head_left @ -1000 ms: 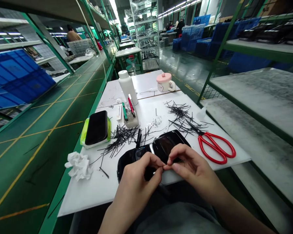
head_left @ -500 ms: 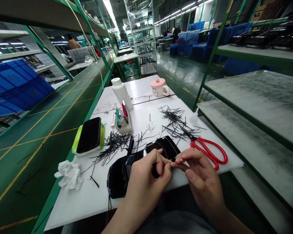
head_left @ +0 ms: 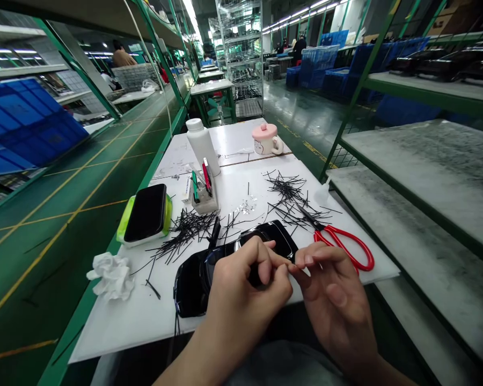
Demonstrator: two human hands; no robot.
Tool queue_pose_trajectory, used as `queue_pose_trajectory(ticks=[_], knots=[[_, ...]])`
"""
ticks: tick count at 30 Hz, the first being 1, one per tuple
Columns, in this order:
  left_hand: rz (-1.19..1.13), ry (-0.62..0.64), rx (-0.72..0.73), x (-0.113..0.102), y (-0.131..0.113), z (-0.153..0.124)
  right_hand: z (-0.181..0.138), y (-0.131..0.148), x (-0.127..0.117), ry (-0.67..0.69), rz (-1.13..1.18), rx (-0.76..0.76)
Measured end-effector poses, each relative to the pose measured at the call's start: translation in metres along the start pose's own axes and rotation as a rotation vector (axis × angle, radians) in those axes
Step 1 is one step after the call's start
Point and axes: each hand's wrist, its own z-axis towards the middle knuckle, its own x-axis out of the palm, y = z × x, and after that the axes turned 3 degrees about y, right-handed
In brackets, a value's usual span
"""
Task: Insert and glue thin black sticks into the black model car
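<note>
A glossy black model car body (head_left: 193, 287) lies on the white tabletop, partly hidden behind my left hand (head_left: 247, 289). That hand is closed, thumb and fingers pinched together; whatever lies between them is too small to make out. My right hand (head_left: 338, 305) is half curled, its thumb apart from the fingers, and its fingertips touch those of the left. Red-handled scissors (head_left: 346, 241) rest just beyond the right hand. Thin black strips lie in two heaps, one on the left (head_left: 189, 228) and one on the right (head_left: 287, 187), with small clear bits (head_left: 247, 204) between them.
On the left are a phone (head_left: 147, 213) on a green-and-white pack and crumpled tissue (head_left: 111, 276). A tool holder (head_left: 205, 201), white bottle (head_left: 203, 145) and pink-lidded mug (head_left: 265, 140) stand farther back. A green conveyor (head_left: 100, 177) runs left; a green-framed shelf (head_left: 422, 155) stands right.
Both hands have shifted slightly right, still meeting at the fingertips. The right thumb now sits farther from its fingers. The whole view has moved a little.
</note>
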Motion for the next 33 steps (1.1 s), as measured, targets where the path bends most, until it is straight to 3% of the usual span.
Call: queue_pose_trajectory(ticks=[4,13,19,23,26,30,33], knots=[[-0.048,-0.003,-0.014,-0.002,-0.002,-0.002,0.002,0.004,0.002,-0.058,-0.037,0.05],[-0.048,0.04,-0.001,-0.01,0.001,-0.006,0.001,0.003,0.001,-0.041,-0.069,0.023],[0.365,0.234,0.181,-0.025,0.011,-0.009,-0.004,-0.003,-0.003,0.036,-0.224,-0.004],[0.593,0.287,0.316,-0.032,0.017,-0.002,-0.002,-0.003,-0.007,0.053,-0.313,0.045],[0.712,0.305,0.361,-0.043,0.017,0.008,0.014,0.002,-0.028,0.097,-0.61,0.044],[0.808,0.279,0.263,-0.059,0.013,0.022,0.049,0.005,-0.068,0.061,-1.291,-0.108],[0.811,0.271,0.199,-0.06,0.014,0.029,0.071,-0.004,-0.084,0.198,-1.624,-0.157]])
